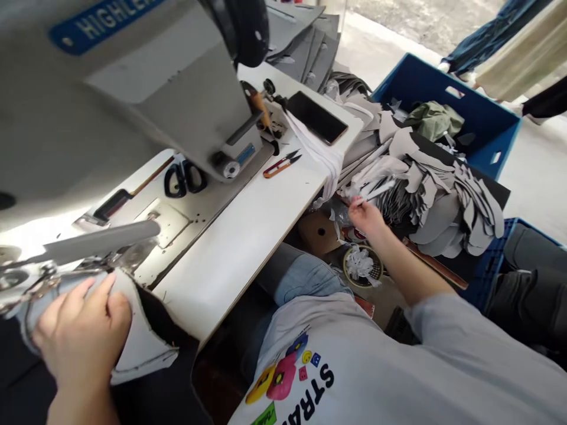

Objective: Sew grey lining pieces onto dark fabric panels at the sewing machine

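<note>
Two hands on soft grey cloth
Left hand [82, 333] presses the floppy cloth piece [139, 342], fingers together; right hand [365, 217] pinches a thin, light piece from the pile [436, 195]; grip edges.

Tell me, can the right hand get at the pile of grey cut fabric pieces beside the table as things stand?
Probably yes. The right hand is stretched out and already at the near edge of the pile of grey cut pieces, fingertips on a pale strip. Nothing lies between them; the left hand holds fabric at the sewing machine.
</note>
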